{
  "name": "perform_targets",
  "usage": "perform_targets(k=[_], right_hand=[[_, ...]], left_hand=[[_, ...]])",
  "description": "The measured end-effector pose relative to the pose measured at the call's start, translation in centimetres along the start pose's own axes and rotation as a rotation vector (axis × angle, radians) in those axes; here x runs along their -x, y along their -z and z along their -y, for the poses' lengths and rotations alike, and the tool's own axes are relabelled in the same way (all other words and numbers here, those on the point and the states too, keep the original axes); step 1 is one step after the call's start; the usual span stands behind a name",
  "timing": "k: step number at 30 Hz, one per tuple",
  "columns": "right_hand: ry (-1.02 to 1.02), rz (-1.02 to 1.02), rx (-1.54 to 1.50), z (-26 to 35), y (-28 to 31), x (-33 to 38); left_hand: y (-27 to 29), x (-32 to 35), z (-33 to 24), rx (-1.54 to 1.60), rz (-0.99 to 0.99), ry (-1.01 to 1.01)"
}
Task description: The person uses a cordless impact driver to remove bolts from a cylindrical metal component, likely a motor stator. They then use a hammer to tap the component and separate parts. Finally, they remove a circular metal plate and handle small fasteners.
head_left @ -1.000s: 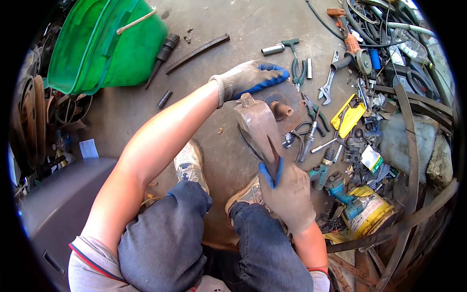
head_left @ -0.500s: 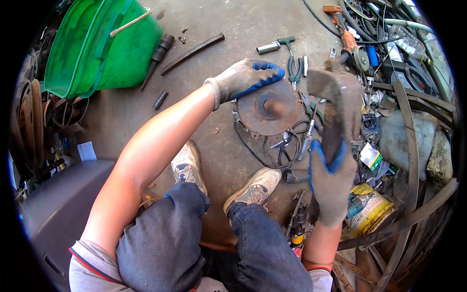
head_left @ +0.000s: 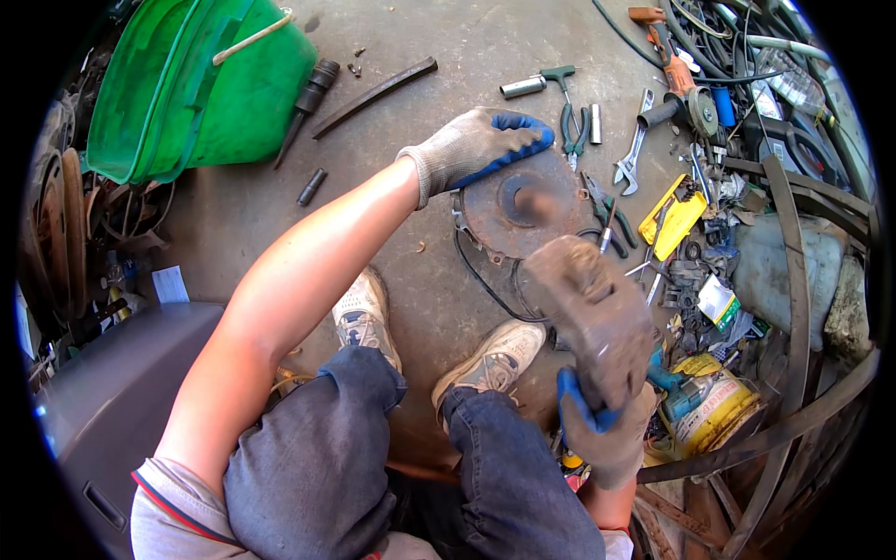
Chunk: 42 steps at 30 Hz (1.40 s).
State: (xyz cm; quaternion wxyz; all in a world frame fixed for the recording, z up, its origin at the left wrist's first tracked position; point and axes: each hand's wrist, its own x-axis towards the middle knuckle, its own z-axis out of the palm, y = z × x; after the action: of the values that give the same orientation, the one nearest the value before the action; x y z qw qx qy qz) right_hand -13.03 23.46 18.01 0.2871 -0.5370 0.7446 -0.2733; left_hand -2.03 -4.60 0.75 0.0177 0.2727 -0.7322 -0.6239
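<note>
My left hand [head_left: 485, 149], in a grey glove with a blue palm, is closed at the far edge of a rusty round metal disc [head_left: 490, 219] with a raised centre. Its fingers are pressed together there; the disc partly hides beneath them. A blurred brown spot shows beside the disc's hub. My right hand [head_left: 607, 434], gloved alike, grips a heavy hammer [head_left: 607, 317]. The worn steel head rises large above the hand, nearer to me than the disc, and hides most of the handle. Past the disc lie green-handled pliers [head_left: 576, 140]; a second pair [head_left: 607, 210] lies to its right.
A green bucket [head_left: 233, 103] lies at the far left, near a flat metal bar [head_left: 373, 98]. To the right are an adjustable wrench [head_left: 637, 154], an orange angle grinder [head_left: 677, 70], a yellow case [head_left: 674, 219] and a yellow pail [head_left: 723, 420]. My shoes stand just before the disc.
My right hand and the hammer have moved nearer to me and slightly left, uncovering the wrench and yellow case. My left hand stays at the disc's edge.
</note>
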Motion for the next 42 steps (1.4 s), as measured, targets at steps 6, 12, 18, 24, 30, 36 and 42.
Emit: perform_targets(k=[6, 12, 18, 24, 30, 36, 42], right_hand=[[-0.085, 0.187, 0.198, -2.1, -5.1, -3.0], [-0.177, 0.135, 0.017, -0.6, -2.7, -2.0], [-0.279, -0.297, -0.168, 0.9, -0.1, -2.1], [-0.444, 0.0, 0.204, -4.6, -3.6, -6.3], [-0.333, -0.049, 0.047, -3.1, -3.3, -2.7], [-0.136, 0.082, -0.054, -0.6, -0.8, 0.0], [-0.089, 0.152, 0.111, -0.2, -2.9, -2.8]], left_hand=[[0.2, -0.1, 0.8, -0.416, -0.041, -0.305], [0.0, 0.3, -0.4, 0.011, -0.009, -0.022], [-0.1, 0.0, 0.4, -0.098, -0.081, -0.132], [-0.6, 0.0, -2.1, -0.126, -0.027, -0.032], [0.4, 0.9, 0.0, -0.541, -0.148, -0.294], [-0.2, 0.7, -1.8, -0.025, -0.092, 0.003], [-0.4, 0.4, -2.3, 0.137, -0.085, 0.093]])
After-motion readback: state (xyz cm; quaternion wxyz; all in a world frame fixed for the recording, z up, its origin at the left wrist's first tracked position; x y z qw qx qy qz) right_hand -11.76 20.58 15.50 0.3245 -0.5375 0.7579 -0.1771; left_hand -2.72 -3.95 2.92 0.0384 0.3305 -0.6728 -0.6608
